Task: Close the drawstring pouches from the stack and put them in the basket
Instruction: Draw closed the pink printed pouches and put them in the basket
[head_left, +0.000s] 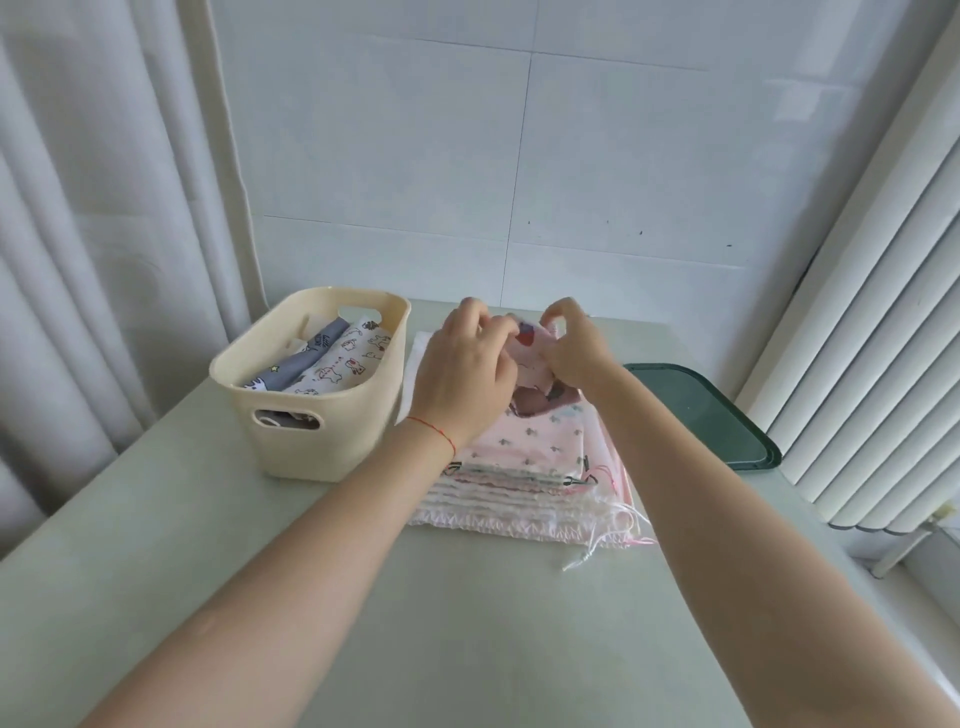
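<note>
A stack of flat drawstring pouches (524, 478), mostly pink and white, lies in the middle of the table with loose white cords trailing at its front right. Above its far end, both hands hold one pink printed pouch (530, 358). My left hand (462, 369) pinches its left side and my right hand (574, 348) pinches its top right edge. Much of that pouch is hidden by the fingers. A cream plastic basket (291, 415) stands to the left of the stack and holds a grey pouch (301, 358) and a white printed one (343, 369).
A dark green tray (711, 415) lies at the table's right edge beside the stack. White curtain folds hang at the left, white slatted blinds at the right, and a tiled wall is behind. The pale green table (415, 623) reaches toward me.
</note>
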